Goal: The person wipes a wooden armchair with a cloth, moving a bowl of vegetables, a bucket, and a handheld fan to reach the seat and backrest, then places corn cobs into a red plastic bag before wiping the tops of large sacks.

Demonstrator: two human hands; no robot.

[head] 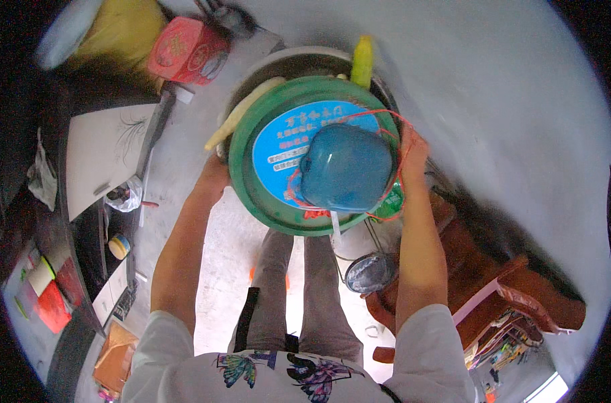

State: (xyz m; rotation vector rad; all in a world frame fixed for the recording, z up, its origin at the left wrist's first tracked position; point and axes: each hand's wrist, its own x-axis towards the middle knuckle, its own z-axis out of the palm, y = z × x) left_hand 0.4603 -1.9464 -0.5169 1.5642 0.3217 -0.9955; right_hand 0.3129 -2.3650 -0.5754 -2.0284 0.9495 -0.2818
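Note:
A wide round basin (290, 56) is held out in front of me. My left hand (216, 176) grips its left side, with the fingers mostly hidden beneath. At the right side, my right hand (415, 148) has hold of the basin, and a red cord (405, 119) passes by its fingers. On top lies a green round plastic lid or tray (242, 186) with a blue oval label (273, 143) bearing writing. A dark blue rounded container (348, 169) rests on it. Beside the green piece are a pale yellow long object (247, 111) and a yellow-green bottle (363, 63).
Drawer-fronted dark furniture (111, 151) stands to the left, with a plastic bag (125, 194) beside it. A red box (187, 50) sits at the far left. Brown wooden furniture (507, 292) and a dark round object (370, 272) are at the right.

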